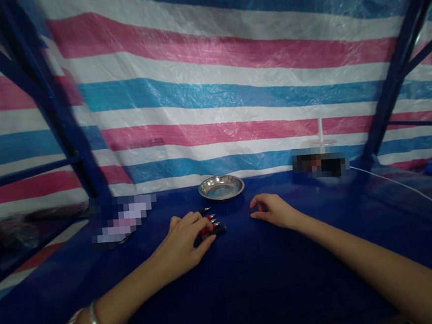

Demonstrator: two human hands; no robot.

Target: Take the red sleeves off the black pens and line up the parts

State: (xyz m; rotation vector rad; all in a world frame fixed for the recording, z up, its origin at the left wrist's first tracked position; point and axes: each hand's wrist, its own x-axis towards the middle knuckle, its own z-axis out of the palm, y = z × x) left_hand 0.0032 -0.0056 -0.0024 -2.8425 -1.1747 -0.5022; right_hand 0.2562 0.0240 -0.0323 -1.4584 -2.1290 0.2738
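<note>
My left hand [192, 236] lies over several pens [207, 227] with red and black barrels, its fingers curled round them and their silver tips pointing right. A black pen end [219, 229] sticks out beside the thumb. To the right, my right hand [273, 210] rests on the blue table with its fingers bent inward; a small dark thing shows at its fingertips, too small to name. Between and behind the hands stands a shallow round metal dish [221, 188], touched by neither.
A blurred-out flat object [122, 222] lies on the blue table [247, 288] at the left. Another blurred-out item [317, 163] is at the back right, by a clear cup with a white straw. A white cable [398, 181] runs right. Blue posts and a striped sheet stand behind.
</note>
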